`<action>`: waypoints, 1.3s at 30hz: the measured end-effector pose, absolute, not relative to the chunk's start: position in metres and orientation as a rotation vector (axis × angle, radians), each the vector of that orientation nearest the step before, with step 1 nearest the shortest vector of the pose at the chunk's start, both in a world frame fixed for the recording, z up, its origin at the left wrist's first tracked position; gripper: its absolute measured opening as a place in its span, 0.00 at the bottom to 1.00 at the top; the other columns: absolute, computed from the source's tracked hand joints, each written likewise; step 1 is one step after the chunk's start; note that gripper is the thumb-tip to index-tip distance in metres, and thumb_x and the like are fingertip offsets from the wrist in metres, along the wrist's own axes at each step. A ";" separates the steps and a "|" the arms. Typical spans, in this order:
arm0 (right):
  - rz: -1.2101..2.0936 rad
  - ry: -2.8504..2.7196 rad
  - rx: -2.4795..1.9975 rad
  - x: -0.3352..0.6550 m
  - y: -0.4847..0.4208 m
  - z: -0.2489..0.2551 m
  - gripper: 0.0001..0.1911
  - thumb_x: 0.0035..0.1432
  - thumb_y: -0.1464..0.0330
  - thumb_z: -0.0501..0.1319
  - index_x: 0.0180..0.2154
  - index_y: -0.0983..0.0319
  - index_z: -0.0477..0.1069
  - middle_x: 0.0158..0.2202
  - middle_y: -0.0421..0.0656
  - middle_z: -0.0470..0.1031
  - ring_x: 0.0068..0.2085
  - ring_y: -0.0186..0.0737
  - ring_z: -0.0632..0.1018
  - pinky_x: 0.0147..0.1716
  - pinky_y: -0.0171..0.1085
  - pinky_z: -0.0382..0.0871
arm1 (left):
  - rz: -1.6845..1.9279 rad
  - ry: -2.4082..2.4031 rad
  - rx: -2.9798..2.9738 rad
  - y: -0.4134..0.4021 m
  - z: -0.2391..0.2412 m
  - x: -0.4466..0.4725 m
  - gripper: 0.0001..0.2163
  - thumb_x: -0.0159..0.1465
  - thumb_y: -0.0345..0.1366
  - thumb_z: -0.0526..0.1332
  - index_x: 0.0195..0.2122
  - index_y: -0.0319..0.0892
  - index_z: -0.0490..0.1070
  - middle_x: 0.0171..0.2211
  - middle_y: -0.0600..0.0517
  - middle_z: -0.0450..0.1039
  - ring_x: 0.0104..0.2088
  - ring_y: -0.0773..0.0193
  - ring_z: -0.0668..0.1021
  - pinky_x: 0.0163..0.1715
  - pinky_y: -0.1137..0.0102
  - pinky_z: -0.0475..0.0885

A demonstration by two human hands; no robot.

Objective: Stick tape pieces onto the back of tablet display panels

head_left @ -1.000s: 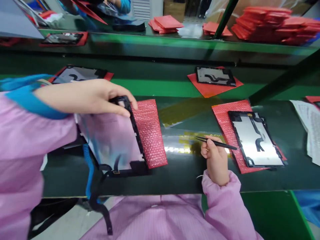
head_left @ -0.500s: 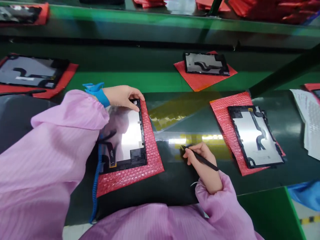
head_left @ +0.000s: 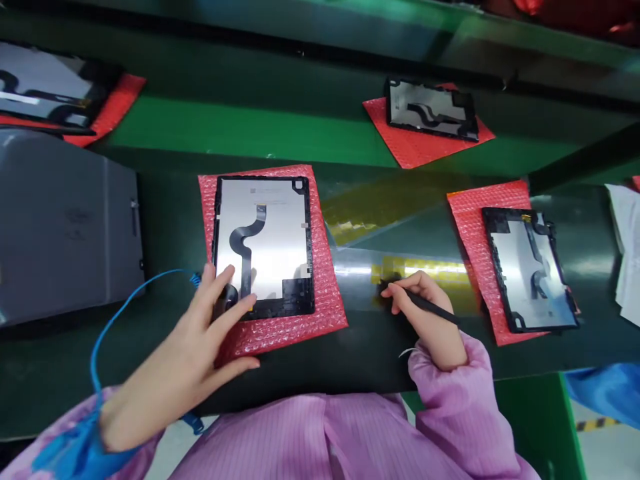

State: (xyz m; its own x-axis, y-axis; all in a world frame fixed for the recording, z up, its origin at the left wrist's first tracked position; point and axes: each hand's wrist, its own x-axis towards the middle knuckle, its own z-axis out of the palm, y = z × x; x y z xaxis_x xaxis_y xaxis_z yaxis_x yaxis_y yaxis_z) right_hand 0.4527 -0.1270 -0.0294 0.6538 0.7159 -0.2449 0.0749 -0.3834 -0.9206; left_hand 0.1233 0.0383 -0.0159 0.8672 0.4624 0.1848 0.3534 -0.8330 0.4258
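A tablet screen panel point(head_left: 280, 247) with a silver back, black frame and dark curved flex cable point(head_left: 244, 241) lies on a red bubble-wrap sheet point(head_left: 327, 287) in front of me. My left hand point(head_left: 195, 340) is open, fingers spread, with fingertips at the panel's lower left near the cable's lower end. A blue strap is around that wrist. My right hand point(head_left: 425, 300) grips black tweezers point(head_left: 433, 310), pointing left, beside a clear sheet bearing small yellow tape pieces point(head_left: 425, 270). The tweezer tips are by the sheet's left part; whether they hold a piece cannot be seen.
Another panel point(head_left: 533, 267) on red bubble wrap lies to the right, and one point(head_left: 430, 110) sits on the green ledge behind. At far left are a panel point(head_left: 45, 73) and a grey case point(head_left: 65, 227). A blue coiled cord point(head_left: 130, 300) runs to my left wrist. Papers point(head_left: 627, 247) lie far right.
My left hand has moved from the panel's top edge to its lower left corner, uncovering the cable. The right hand with the tweezers stays by the yellow tape sheet. The view has shifted.
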 end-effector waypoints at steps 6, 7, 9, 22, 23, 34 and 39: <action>0.780 -0.609 -1.746 0.447 -0.128 -0.021 0.16 0.57 0.57 0.72 0.28 0.59 0.71 0.26 0.42 0.82 0.20 0.31 0.73 0.18 0.30 0.61 | 0.542 0.761 2.568 -0.005 -0.044 0.128 0.30 0.71 0.33 0.64 0.72 0.49 0.55 0.77 0.38 0.42 0.72 0.35 0.62 0.63 0.40 0.71; 0.788 -0.603 -1.723 0.445 -0.128 -0.020 0.17 0.57 0.57 0.73 0.28 0.59 0.71 0.26 0.42 0.82 0.20 0.31 0.73 0.17 0.30 0.60 | 0.551 0.770 2.549 -0.010 -0.042 0.131 0.29 0.72 0.33 0.63 0.71 0.50 0.55 0.77 0.39 0.42 0.72 0.36 0.62 0.63 0.42 0.72; 0.807 -0.597 -1.670 0.436 -0.127 -0.015 0.18 0.57 0.57 0.73 0.28 0.59 0.69 0.27 0.42 0.83 0.20 0.31 0.74 0.17 0.29 0.59 | 0.538 0.768 2.502 -0.018 -0.037 0.133 0.28 0.72 0.31 0.61 0.71 0.51 0.55 0.77 0.41 0.41 0.73 0.39 0.62 0.62 0.45 0.74; 1.278 -0.787 -1.489 0.337 -0.078 -0.012 0.16 0.60 0.58 0.71 0.31 0.59 0.69 0.29 0.43 0.84 0.25 0.36 0.82 0.15 0.28 0.66 | 0.645 0.768 2.346 -0.006 -0.034 0.109 0.26 0.73 0.29 0.59 0.70 0.46 0.57 0.67 0.41 0.68 0.73 0.48 0.62 0.70 0.46 0.64; 1.284 -0.777 -1.502 0.333 -0.077 -0.014 0.15 0.61 0.58 0.71 0.31 0.59 0.70 0.29 0.43 0.84 0.25 0.36 0.82 0.15 0.27 0.65 | 0.620 0.752 2.352 -0.005 -0.036 0.108 0.25 0.73 0.30 0.59 0.70 0.45 0.58 0.66 0.41 0.69 0.73 0.48 0.63 0.70 0.45 0.64; 1.203 -0.765 -1.589 0.318 -0.079 -0.023 0.14 0.63 0.59 0.70 0.34 0.58 0.69 0.32 0.44 0.85 0.29 0.40 0.85 0.15 0.28 0.70 | 0.518 0.744 2.414 -0.002 -0.044 0.112 0.20 0.76 0.32 0.54 0.67 0.37 0.58 0.63 0.38 0.74 0.69 0.51 0.70 0.68 0.47 0.67; 1.190 -0.790 -1.607 0.316 -0.079 -0.024 0.13 0.63 0.59 0.70 0.34 0.59 0.70 0.33 0.45 0.85 0.29 0.39 0.85 0.15 0.28 0.70 | 0.505 0.744 2.415 -0.002 -0.045 0.111 0.21 0.75 0.32 0.54 0.68 0.37 0.58 0.63 0.39 0.74 0.69 0.52 0.70 0.69 0.48 0.66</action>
State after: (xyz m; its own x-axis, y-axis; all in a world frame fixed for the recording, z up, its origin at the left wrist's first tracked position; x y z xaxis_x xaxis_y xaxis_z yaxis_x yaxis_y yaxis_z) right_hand 0.3163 -0.0793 -0.0238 0.3170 0.8881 -0.3329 -0.0380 -0.3389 -0.9401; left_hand 0.1111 -0.0021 -0.0450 0.7755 0.6039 0.1843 0.3942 -0.6911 0.6058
